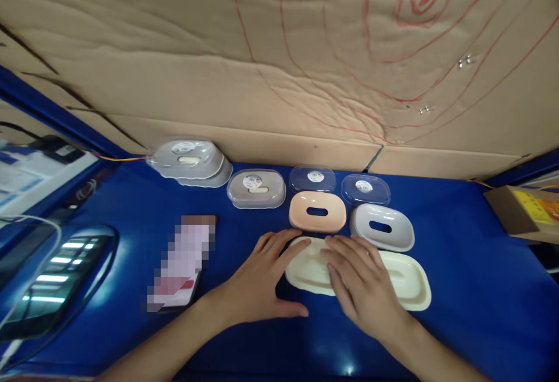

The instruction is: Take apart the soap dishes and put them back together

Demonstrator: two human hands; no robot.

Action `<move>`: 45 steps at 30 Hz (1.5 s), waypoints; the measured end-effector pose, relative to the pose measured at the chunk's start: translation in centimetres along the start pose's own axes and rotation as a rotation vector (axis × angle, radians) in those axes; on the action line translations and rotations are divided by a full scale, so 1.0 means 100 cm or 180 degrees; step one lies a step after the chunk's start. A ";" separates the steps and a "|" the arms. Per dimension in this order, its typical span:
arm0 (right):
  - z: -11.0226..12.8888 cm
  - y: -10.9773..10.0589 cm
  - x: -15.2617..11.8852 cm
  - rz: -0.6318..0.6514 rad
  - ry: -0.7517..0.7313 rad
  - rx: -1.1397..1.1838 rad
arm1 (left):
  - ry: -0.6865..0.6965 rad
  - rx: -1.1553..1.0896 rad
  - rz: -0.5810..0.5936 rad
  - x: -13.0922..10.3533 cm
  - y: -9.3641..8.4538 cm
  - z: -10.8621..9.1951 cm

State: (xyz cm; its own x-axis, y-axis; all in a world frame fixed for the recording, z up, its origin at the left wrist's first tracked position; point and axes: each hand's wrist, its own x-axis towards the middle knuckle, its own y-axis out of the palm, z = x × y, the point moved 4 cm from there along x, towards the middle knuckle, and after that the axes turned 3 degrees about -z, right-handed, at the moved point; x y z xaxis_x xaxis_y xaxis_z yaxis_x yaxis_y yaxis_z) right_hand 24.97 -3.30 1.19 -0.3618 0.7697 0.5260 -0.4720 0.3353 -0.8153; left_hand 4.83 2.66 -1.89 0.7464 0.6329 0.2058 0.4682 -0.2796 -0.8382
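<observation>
Comprising, at centre front, a cream dish and, just to its right, a second cream dish, both lying on a blue tabletop. Set at the left end of the first: left hand, spread, thumb well apart from the fingers, forefinger over the dish's rim; touching or not, cannot tell. Placed across the join and hiding it: right hand, palm down, fingers close together and bent over the first dish's right end; pinching or merely resting, cannot tell. Lying just behind: a peach slotted dish and, to its right, a pale grey slotted dish. Behind these: a labelled clear lid and a second clear lid, likewise labelled. Ranged leftward along the back: a clear-lidded grey box, then a stack of clear-lidded boxes. Nearer, at left: a phone, screen blurred out; farther left, a dark glossy device. At far right: a yellow-marked cardboard box. Behind all: a cardboard wall, bearing red curves.
</observation>
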 end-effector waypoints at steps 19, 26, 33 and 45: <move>-0.050 -0.008 0.015 -0.0141 0.0297 -0.0350 | -0.3181 -0.5036 -0.0816 -0.013 0.006 0.010; -0.011 -0.016 0.012 -0.0080 -0.0275 0.0299 | -0.3079 -0.5884 -0.1455 -0.006 -0.006 0.014; 0.006 0.005 0.013 0.0255 -0.0491 0.0416 | -0.2590 -0.5673 -0.1087 -0.004 -0.007 0.009; -0.003 0.016 0.018 0.0790 -0.0570 0.0362 | -0.2841 -0.5291 -0.1346 -0.008 -0.013 0.009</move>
State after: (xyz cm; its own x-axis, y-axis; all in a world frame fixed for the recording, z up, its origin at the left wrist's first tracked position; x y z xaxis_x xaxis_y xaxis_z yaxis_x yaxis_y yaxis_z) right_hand 23.79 -1.19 0.73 -0.6078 0.7093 0.3571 -0.4350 0.0788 -0.8970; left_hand 3.20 3.23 -1.42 0.3139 0.8115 -0.4929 0.8385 0.0066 0.5449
